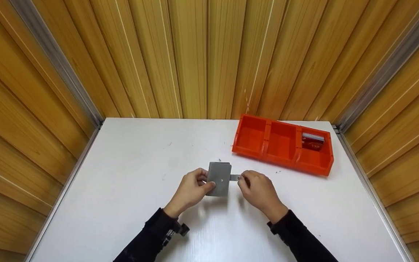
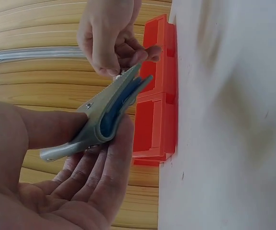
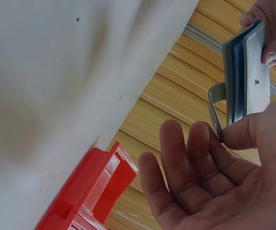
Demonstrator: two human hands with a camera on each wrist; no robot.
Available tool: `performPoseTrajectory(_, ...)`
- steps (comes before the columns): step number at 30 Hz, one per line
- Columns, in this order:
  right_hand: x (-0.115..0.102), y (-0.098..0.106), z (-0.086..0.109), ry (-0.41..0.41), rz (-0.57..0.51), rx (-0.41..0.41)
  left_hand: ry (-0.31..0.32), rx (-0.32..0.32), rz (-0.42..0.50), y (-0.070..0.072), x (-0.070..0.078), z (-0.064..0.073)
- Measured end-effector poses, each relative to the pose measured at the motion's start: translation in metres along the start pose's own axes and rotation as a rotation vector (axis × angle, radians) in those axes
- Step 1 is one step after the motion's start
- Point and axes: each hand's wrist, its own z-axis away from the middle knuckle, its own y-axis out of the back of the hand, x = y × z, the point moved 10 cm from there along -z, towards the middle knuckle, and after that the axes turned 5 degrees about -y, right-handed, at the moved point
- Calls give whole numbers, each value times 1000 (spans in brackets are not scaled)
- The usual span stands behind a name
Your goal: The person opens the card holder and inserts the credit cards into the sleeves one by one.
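A grey card wallet [image 1: 219, 179] is held above the table between my two hands. My left hand [image 1: 191, 189] grips its left side, thumb on the front cover and fingers behind. In the left wrist view the wallet [image 2: 99, 115] appears edge-on, with bluish inner sleeves between its covers. My right hand [image 1: 260, 191] pinches the end of the wallet's strap [image 1: 235, 177], which sticks out to the right. The right wrist view shows that strap [image 3: 215, 108] bent away from the cover, its tip between thumb and index finger. A metal snap [image 3: 257, 81] sits on the cover.
At the back right of the white table [image 1: 140, 153] stands a red three-compartment bin [image 1: 282, 160]. Its right compartment holds a stack of cards [image 1: 312, 142]. Wood-patterned panels [image 1: 191, 58] enclose the table's back and sides.
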Motion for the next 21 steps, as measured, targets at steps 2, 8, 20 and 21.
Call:
performPoseTrajectory(2,-3,0,-1,2,-8,3,-2,-4,13,0,0,0)
performPoseTrajectory(8,-7,2,-5,16,-126,-14,9,-32,35,-2,1,0)
performPoseTrajectory(20,-1,-6,-11,-41,-348,-164,35,-90,126,-9,-3,0)
performPoseTrajectory(21,0,-7,-11,-55,-363,-181,36,-95,134,-10,-3,-1)
